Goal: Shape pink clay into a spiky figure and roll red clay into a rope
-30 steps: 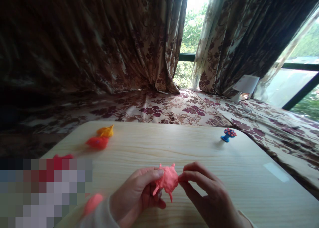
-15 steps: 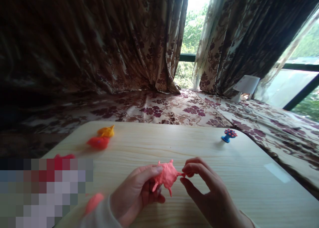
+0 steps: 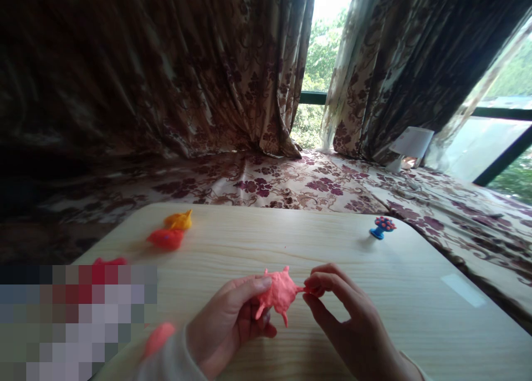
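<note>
A flattish lump of pink modelling clay [image 3: 281,292] with several thin spikes drawn out around its edge is held above the table. My left hand [image 3: 236,314] grips its left side, thumb on top and fingers beneath. From the right, my right hand [image 3: 347,309] pinches the tip of the spike on that side between thumb and forefinger. Part of the clay's underside is hidden by the left fingers. Beside my left wrist lies a rounded pink clay lump [image 3: 160,338], partly covered by the sleeve.
On the pale wooden table [image 3: 257,234], yellow clay [image 3: 179,220] and red clay [image 3: 166,238] lie at the back left. A blue clay figure with pink dots [image 3: 383,227] stands back right. A white lamp [image 3: 412,142] sits beyond. The lower left is pixelated.
My right thumb and forefinger have closed more tightly over the spike's tip, which shows less now. The clay lump and my left hand have barely shifted.
</note>
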A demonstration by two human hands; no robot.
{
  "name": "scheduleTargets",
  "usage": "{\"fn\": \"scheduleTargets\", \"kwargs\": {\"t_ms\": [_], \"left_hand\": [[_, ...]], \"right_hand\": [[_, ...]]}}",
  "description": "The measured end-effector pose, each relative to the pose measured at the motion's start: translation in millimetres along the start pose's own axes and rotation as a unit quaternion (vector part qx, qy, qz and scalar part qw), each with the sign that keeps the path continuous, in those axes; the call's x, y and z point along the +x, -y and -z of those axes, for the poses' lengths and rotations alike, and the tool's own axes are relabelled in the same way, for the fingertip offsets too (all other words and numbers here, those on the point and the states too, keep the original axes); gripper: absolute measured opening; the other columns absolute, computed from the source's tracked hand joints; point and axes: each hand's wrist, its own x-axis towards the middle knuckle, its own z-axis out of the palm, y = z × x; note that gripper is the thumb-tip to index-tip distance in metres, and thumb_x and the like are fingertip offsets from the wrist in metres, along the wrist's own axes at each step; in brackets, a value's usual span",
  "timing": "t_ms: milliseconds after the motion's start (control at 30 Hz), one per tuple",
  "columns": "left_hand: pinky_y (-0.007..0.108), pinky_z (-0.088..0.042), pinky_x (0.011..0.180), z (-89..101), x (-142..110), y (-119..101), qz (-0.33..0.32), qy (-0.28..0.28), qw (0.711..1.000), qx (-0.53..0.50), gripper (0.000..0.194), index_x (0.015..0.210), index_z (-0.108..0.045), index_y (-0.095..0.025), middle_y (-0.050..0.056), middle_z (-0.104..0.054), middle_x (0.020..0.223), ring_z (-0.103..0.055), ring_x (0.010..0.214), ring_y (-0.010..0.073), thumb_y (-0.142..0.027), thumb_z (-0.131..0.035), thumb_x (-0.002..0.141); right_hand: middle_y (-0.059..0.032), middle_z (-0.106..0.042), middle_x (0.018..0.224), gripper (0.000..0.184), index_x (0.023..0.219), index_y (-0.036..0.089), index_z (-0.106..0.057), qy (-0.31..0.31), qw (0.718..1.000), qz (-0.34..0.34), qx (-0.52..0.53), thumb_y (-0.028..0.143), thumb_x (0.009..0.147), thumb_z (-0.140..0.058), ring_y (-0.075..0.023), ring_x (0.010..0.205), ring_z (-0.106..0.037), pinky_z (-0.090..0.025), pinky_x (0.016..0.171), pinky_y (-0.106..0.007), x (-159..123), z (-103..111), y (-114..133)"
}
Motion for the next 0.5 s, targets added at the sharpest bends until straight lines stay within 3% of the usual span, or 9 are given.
{"fn": "scheduleTargets", "kwargs": {"t_ms": [367,500], "left_hand": [[0.022,-0.052,0.052,-0.4,-1.0,1.2,0.001,0.008,1.000,-0.005,0.016,0.076,-0.069,-0.010,0.001,-0.058,0.060,-0.050,0.046,0.0066,-0.025,-0.063,0.077],[0.022,-0.052,0.051,0.2,-0.8,0.9,-0.001,-0.003,1.000,-0.017,0.015,0.076,-0.069,-0.011,0.003,-0.061,0.063,-0.052,0.048,0.0073,-0.025,-0.066,0.075]], "right_hand": [[0.0009,-0.054,0.077,0.013,0.080,0.021,-0.054,0.005,1.000,-0.014,0.011,0.009,0.085,-0.053,-0.0118,0.070,-0.054,-0.044,0.064,-0.022,2.1,1.0,2.2],[0.0002,-0.057,0.081,0.018,0.096,0.023,-0.054,-0.017,0.997,-0.058,0.053,0.013,0.081,-0.058,-0.0131,0.072,-0.057,-0.048,0.066,-0.023,-0.1,-1.0,-1.1]]}}
